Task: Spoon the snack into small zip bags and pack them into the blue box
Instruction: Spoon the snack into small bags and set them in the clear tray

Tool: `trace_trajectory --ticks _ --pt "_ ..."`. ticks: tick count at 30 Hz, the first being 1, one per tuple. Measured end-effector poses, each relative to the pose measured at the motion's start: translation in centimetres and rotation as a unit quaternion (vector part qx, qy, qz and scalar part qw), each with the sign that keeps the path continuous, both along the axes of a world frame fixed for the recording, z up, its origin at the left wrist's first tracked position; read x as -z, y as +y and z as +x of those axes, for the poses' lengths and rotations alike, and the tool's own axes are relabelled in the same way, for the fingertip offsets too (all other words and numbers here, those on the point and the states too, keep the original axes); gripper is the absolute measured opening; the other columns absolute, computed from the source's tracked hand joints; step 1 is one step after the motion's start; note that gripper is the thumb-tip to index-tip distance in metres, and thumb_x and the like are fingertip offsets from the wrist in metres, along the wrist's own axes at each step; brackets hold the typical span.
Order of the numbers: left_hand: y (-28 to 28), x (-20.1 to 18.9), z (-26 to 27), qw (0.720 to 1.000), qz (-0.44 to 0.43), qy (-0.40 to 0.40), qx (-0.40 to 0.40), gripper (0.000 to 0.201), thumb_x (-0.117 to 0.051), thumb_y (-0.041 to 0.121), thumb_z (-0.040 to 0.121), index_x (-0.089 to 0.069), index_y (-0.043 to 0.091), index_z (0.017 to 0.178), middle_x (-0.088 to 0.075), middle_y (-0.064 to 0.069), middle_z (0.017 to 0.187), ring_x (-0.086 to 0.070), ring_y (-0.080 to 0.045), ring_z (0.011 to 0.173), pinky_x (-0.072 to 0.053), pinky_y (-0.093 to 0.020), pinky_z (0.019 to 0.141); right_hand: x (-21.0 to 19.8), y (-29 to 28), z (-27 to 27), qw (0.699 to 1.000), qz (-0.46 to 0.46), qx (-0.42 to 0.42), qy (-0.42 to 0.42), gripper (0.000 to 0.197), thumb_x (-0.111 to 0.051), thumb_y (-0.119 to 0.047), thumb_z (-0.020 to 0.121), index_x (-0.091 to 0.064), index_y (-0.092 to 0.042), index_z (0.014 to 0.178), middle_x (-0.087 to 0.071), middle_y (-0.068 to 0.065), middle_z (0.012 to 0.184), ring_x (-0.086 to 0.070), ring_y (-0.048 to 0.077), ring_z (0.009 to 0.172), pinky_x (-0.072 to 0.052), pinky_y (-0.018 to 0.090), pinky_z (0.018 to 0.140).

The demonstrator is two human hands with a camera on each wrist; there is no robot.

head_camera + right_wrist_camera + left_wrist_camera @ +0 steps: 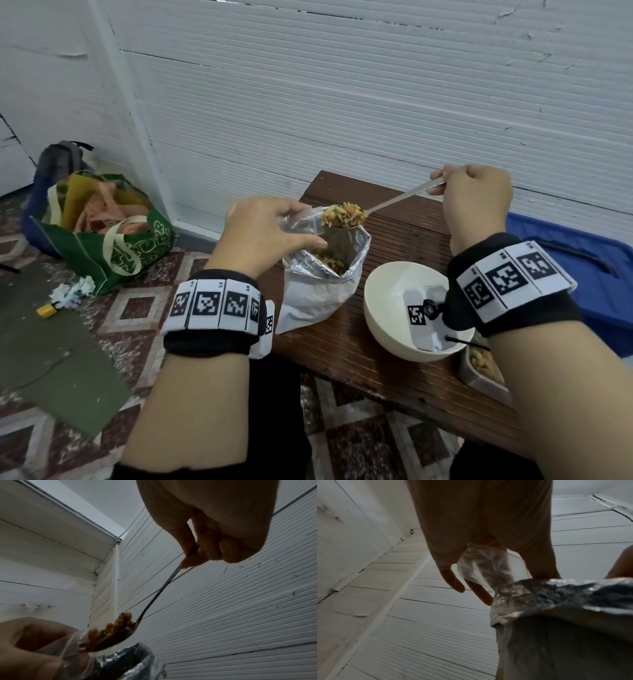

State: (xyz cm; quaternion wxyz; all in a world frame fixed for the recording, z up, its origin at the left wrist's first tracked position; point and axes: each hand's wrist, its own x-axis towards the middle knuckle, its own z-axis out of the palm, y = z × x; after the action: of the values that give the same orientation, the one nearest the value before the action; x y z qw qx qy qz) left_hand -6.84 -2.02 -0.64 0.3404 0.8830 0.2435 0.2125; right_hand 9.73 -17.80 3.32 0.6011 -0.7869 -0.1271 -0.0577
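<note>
Snack mix, a heap of golden-brown crunchy pieces, sits piled on the bowl of a long-handled steel spoon right at the mouth of a small clear plastic zip bag. The right hand pinches the far end of the handle between thumb and curled fingers; in the right wrist view the loaded spoon touches the bag's rim, though I cannot tell whether any pieces have gone in yet. The left hand holds the zip bag with thumb and forefinger at its opening, and the left wrist view shows the crumpled clear film gripped under the palm while two fingers hang loose. Both hands hover over an open silver foil pouch, which stands on the dark brown slatted wooden table with more snack visible inside.

Judging by this, the task looks early. The zip bag appears nearly empty, so this load may be among its first. It still has to be filled, pressed shut along its zip and laid in the blue plastic box at the right edge of the table. Whether any filled bags are packed there I cannot say: only the box's blue surface shows. A cream round bowl and a steel tray holding snack stand near the right forearm.
</note>
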Motion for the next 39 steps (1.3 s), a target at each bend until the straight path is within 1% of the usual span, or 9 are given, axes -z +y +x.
trace_trajectory --ticks 5,9,15,18,26,32,35,37,39 --pt "0.0 0.1 0.5 1.000 -0.008 0.010 0.004 0.066 -0.065 0.073 0.038 -0.067 0.045 0.098 -0.069 0.014 0.103 -0.054 -0.013 0.116 -0.034 -0.048 0.109 0.2 1.3 -0.5 0.999 -0.017 -0.043 0.013 0.032 -0.048 -0.012 0.096 -0.066 -0.012 0.070 -0.061 -0.006 0.068 -0.053 -0.006 0.053 -0.035 0.001 0.048" --pt "-0.2 0.0 0.8 1.000 -0.014 0.016 0.001 0.081 -0.066 0.071 0.036 -0.070 0.035 0.109 -0.069 0.013 0.107 -0.052 -0.011 0.115 -0.033 -0.047 0.109 0.5 2.2 -0.7 0.997 -0.029 -0.064 0.026 0.032 -0.049 -0.014 0.096 -0.069 -0.012 0.071 -0.061 -0.005 0.063 -0.049 -0.002 0.051 -0.035 0.010 0.052" --pt "-0.4 0.2 1.2 0.999 0.028 0.029 -0.012 0.064 -0.078 0.060 0.057 -0.067 0.036 0.115 -0.063 0.016 0.108 -0.030 -0.003 0.103 -0.021 -0.032 0.099 0.7 2.8 -0.7 0.996 -0.028 -0.075 0.048 0.034 -0.050 -0.016 0.096 -0.065 -0.019 0.065 -0.063 -0.002 0.061 -0.045 -0.002 0.045 -0.032 0.014 0.051" --pt "-0.6 0.3 1.5 0.997 0.057 0.044 -0.008 0.061 -0.075 0.064 0.060 -0.066 0.038 0.114 -0.058 0.020 0.101 -0.032 -0.003 0.099 -0.015 -0.027 0.089 0.7 2.8 -0.8 0.996 -0.019 -0.076 0.047 0.034 -0.050 -0.016 0.096 -0.065 -0.020 0.066 -0.064 -0.001 0.063 -0.048 0.001 0.053 -0.034 0.015 0.055" --pt "-0.8 0.5 2.0 0.994 0.108 0.029 -0.009 0.056 -0.073 0.067 0.062 -0.066 0.038 0.110 -0.053 0.024 0.089 -0.038 0.001 0.092 -0.014 -0.030 0.089 0.9 2.7 -1.0 0.995 0.012 -0.096 0.038 0.032 -0.051 -0.017 0.097 -0.070 -0.009 0.071 -0.067 -0.005 0.074 -0.056 -0.003 0.076 -0.036 0.012 0.067" --pt "-1.2 0.9 2.3 0.997 0.062 -0.036 -0.017 0.042 -0.069 0.066 0.066 -0.063 0.040 0.099 -0.051 0.029 0.079 -0.028 0.022 0.079 -0.015 -0.028 0.086 1.2 2.8 -1.9 0.985 0.053 -0.160 -0.019 0.031 -0.050 -0.019 0.098 -0.068 -0.018 0.072 -0.067 -0.006 0.073 -0.051 -0.004 0.057 -0.036 0.018 0.066" --pt "-0.9 1.2 2.3 0.997 -0.013 -0.059 -0.041 0.046 -0.065 0.075 0.058 -0.060 0.041 0.087 -0.053 0.029 0.084 -0.047 0.005 0.090 -0.025 -0.036 0.101 0.8 2.1 -2.0 0.974 0.104 -0.187 -0.073 0.023 -0.049 -0.018 0.099 -0.068 -0.017 0.086 -0.065 -0.002 0.077 -0.051 -0.006 0.056 -0.035 0.012 0.063" --pt "-0.7 1.3 2.1 0.993 -0.060 -0.084 -0.056 0.048 -0.061 0.082 0.050 -0.058 0.043 0.079 -0.057 0.028 0.087 -0.058 -0.009 0.096 -0.041 -0.049 0.100 0.4 1.6 -2.2 0.967 0.120 -0.193 -0.115 0.021 -0.049 -0.018 0.099 -0.067 -0.016 0.090 -0.064 -0.001 0.078 -0.050 -0.005 0.055 -0.036 0.009 0.060" --pt "-0.5 1.4 2.0 0.989 -0.076 -0.103 -0.068 0.043 -0.061 0.079 0.053 -0.055 0.043 0.076 -0.059 0.025 0.084 -0.059 -0.009 0.094 -0.043 -0.051 0.100 0.1 1.1 -2.3 0.962 0.136 -0.190 -0.141 0.019 -0.049 -0.018 0.099 -0.066 -0.014 0.091 -0.063 0.001 0.080 -0.050 -0.005 0.055 -0.037 0.008 0.059"
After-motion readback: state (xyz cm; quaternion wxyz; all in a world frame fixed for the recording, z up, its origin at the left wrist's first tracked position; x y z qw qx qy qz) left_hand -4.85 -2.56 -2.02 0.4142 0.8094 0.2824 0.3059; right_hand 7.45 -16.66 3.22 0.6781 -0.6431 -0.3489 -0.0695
